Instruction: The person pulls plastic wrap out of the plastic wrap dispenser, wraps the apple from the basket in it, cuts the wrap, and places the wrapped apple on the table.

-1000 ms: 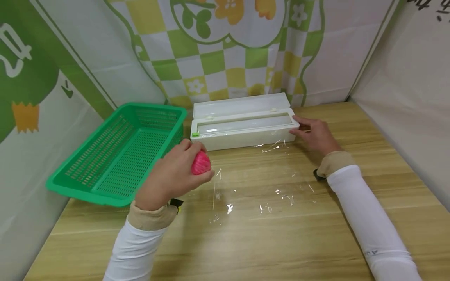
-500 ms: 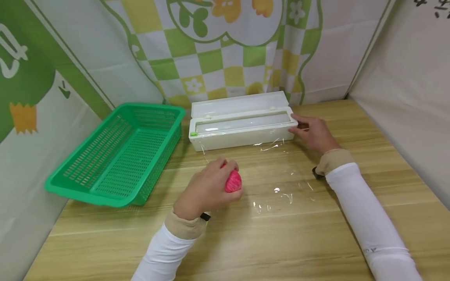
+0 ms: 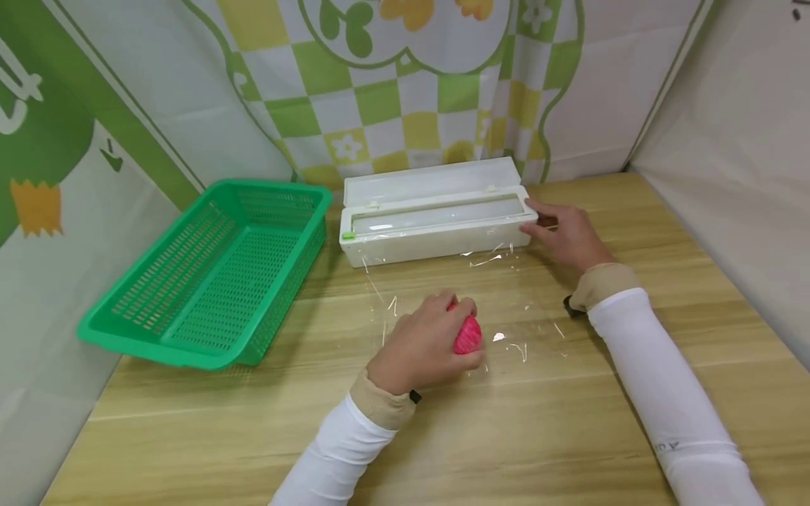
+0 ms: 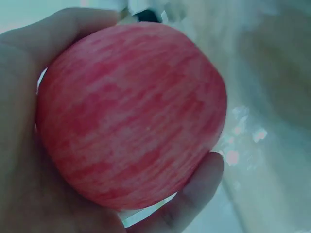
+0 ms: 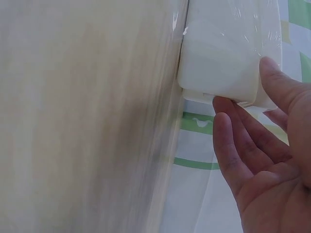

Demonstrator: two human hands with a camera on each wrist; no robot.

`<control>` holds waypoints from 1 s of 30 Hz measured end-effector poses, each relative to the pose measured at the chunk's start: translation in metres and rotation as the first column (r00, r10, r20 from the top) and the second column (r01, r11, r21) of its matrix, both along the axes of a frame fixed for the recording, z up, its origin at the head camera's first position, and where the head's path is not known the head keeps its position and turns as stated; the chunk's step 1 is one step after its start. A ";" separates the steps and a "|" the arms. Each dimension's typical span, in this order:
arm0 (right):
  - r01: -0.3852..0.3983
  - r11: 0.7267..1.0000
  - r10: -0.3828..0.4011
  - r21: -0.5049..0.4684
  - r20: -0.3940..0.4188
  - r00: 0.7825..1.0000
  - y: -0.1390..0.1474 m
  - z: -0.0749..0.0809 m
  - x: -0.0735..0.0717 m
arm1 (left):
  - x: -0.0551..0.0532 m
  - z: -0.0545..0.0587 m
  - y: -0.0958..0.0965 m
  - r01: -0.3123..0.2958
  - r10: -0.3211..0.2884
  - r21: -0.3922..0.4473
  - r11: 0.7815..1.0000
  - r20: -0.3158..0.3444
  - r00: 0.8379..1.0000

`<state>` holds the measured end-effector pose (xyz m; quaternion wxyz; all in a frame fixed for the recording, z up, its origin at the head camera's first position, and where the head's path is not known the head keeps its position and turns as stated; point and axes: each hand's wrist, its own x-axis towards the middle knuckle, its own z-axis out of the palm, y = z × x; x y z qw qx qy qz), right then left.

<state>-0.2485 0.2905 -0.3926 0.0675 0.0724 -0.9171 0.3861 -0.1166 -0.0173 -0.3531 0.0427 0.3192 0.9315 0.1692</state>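
My left hand (image 3: 425,346) holds a pink-red streaked apple (image 3: 468,336) low over the middle of the table. In the left wrist view the fingers and thumb wrap round the apple (image 4: 131,116) from both sides. Behind it is a long white cling film dispenser (image 3: 436,244) with its lid (image 3: 433,181) raised. A sheet of clear cling film (image 3: 499,337) stretches from the dispenser toward me, under the apple. My right hand (image 3: 567,235) grips the dispenser's right end. The right wrist view has the thumb on one face of the dispenser (image 5: 223,53) and fingertips at its end.
An upright green plastic basket (image 3: 256,337) with slotted walls stands on the left of the wooden table (image 3: 525,443). A green slider (image 3: 349,235) sits at the dispenser's left end. A checked cloth (image 3: 380,105) hangs close behind the dispenser, with fabric walls on both sides.
My left hand has carried the apple rightward and toward me, from beside the basket to over the film. The right hand keeps its place at the dispenser's end.
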 end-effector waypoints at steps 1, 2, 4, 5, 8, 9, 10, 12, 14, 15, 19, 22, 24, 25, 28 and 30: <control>0.001 1.000 -0.001 0.002 -0.002 1.000 0.000 0.000 0.000 | 0.000 -0.002 0.002 0.004 -0.004 -0.010 1.000 -0.002 1.000; -0.001 1.000 0.001 0.005 -0.003 1.000 -0.001 0.000 -0.001 | 0.000 -0.005 0.004 0.007 -0.007 -0.019 1.000 -0.005 1.000; -0.007 1.000 0.007 0.013 -0.004 1.000 -0.002 0.000 -0.001 | 0.000 -0.009 0.006 0.013 -0.013 -0.036 0.999 -0.017 1.000; -0.010 1.000 0.010 0.014 -0.005 1.000 -0.002 0.000 -0.001 | 0.000 -0.010 0.007 0.013 -0.014 -0.040 0.999 -0.025 1.000; -0.009 1.000 0.009 0.023 -0.017 1.000 -0.002 0.000 -0.001 | -0.001 -0.013 0.010 0.016 -0.018 -0.035 0.999 -0.048 0.999; -0.007 1.000 0.007 0.025 -0.021 1.000 -0.001 0.000 -0.001 | -0.001 -0.013 0.011 0.022 -0.023 -0.032 0.999 -0.055 0.998; -0.006 1.000 0.007 0.025 -0.025 1.000 -0.001 0.000 -0.001 | -0.001 -0.013 0.012 0.029 -0.030 -0.031 0.999 -0.062 0.998; -0.010 1.000 0.011 0.021 -0.028 1.000 0.000 0.001 -0.001 | -0.001 -0.014 0.014 0.043 -0.045 -0.031 0.999 -0.069 0.997; -0.011 1.000 0.012 0.018 -0.028 1.000 0.000 0.001 -0.001 | -0.001 -0.014 0.017 0.059 -0.061 -0.035 0.998 -0.069 0.996; -0.012 1.000 0.012 0.018 -0.029 0.999 0.000 0.001 -0.001 | -0.001 -0.015 0.018 0.066 -0.068 -0.038 0.997 -0.069 0.995; -0.012 1.000 0.013 0.016 -0.026 1.000 0.000 0.002 -0.001 | 0.000 -0.016 0.020 0.082 -0.086 -0.044 0.996 -0.081 0.993; -0.013 1.000 0.014 0.016 -0.022 1.000 0.000 0.002 -0.001 | 0.001 -0.016 0.021 0.092 -0.096 -0.048 0.995 -0.098 0.991; -0.012 1.000 0.012 0.020 -0.022 1.000 0.001 0.002 -0.001 | 0.002 -0.016 0.022 0.100 -0.105 -0.047 0.994 -0.102 0.989; -0.012 1.000 0.013 0.023 -0.022 1.000 0.000 0.002 -0.001 | 0.002 -0.016 0.022 0.105 -0.109 -0.047 0.993 -0.105 0.988; -0.010 1.000 0.011 0.029 -0.019 1.000 0.001 0.002 -0.001 | 0.003 -0.016 0.022 0.113 -0.118 -0.050 0.992 -0.113 0.987; -0.007 0.999 0.008 0.036 -0.016 1.000 0.001 0.002 -0.001 | 0.003 -0.017 0.022 0.115 -0.121 -0.056 0.992 -0.120 0.985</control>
